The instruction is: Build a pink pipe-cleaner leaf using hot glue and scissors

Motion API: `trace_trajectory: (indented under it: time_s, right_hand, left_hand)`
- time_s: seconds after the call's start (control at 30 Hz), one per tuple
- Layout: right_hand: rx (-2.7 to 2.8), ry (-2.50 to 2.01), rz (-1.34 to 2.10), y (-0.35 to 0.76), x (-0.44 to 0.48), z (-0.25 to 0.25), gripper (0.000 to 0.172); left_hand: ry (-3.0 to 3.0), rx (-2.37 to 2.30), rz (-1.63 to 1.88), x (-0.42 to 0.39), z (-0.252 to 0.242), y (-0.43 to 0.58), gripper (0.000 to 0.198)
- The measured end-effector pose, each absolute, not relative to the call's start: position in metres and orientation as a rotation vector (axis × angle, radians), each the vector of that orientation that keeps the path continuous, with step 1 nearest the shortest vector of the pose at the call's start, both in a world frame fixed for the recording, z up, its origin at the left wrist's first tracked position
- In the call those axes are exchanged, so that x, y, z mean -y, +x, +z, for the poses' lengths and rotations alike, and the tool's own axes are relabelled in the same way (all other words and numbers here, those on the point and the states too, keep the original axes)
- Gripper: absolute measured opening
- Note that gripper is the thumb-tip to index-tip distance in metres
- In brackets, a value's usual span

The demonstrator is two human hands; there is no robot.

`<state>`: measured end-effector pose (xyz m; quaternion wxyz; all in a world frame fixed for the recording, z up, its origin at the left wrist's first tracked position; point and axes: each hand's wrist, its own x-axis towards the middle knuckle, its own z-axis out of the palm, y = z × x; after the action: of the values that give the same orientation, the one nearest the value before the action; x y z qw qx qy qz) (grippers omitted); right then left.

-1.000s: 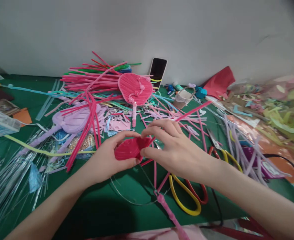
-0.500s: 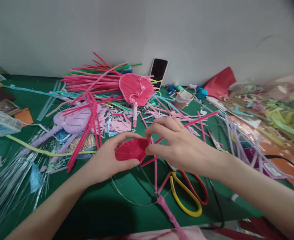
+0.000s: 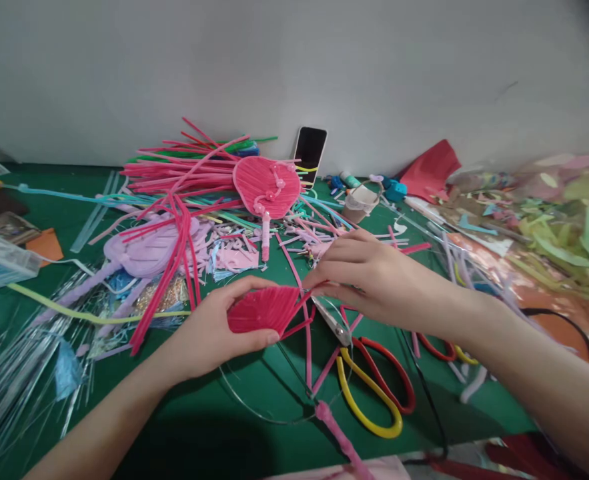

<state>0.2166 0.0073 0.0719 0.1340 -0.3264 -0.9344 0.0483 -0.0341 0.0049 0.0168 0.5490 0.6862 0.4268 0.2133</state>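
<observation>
My left hand (image 3: 207, 337) grips a red panel of side-by-side pipe cleaners (image 3: 259, 310), thumb along its lower edge and fingers around the top. To the right of the panel my right hand (image 3: 364, 280) pinches a red pipe cleaner (image 3: 300, 303) that runs out from the panel's edge. Below both hands lies a wire frame with a pink-wrapped handle (image 3: 341, 437). Scissors with yellow and red handles (image 3: 371, 390) rest on the green table beneath my right hand. The right fingertips partly cover the strand.
A finished pink fan (image 3: 267, 187) lies on heaped pipe cleaners (image 3: 174, 167) at the back. A lilac fan (image 3: 147, 250) is at left. A phone (image 3: 310, 153) leans on the wall. Near it stands a small basket (image 3: 360, 202). Paper scraps (image 3: 544, 227) cover the right side.
My right hand has moved off the panel's edge a little to the right, with a red pipe cleaner between its fingers. My left hand keeps its grip. The view has shifted slightly.
</observation>
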Motion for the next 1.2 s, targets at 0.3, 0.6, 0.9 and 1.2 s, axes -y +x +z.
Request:
trace_trajectory:
  time_s: [0.3, 0.6, 0.9, 1.2]
  right_hand:
    - [2.739, -0.926, 0.247, 0.210, -0.019, 0.086, 0.023]
    - [2.629, -0.988, 0.650, 0.204, -0.025, 0.094, 0.015]
    - [2.309, -0.969, 1.336, 0.211, -0.031, 0.079, 0.015]
    - [1.863, -0.840, 1.903, 0.205, -0.029, 0.058, 0.013]
  left_hand:
    - [1.603, -1.010, 0.501, -0.004, 0.018, -0.035, 0.044]
    - [1.638, -0.962, 0.516, -0.003, 0.019, -0.039, 0.040]
    - [1.696, -0.911, 0.555, 0.000, 0.024, -0.041, 0.038]
    - [1.667, -0.877, 0.596, 0.005, 0.022, -0.045, 0.037]
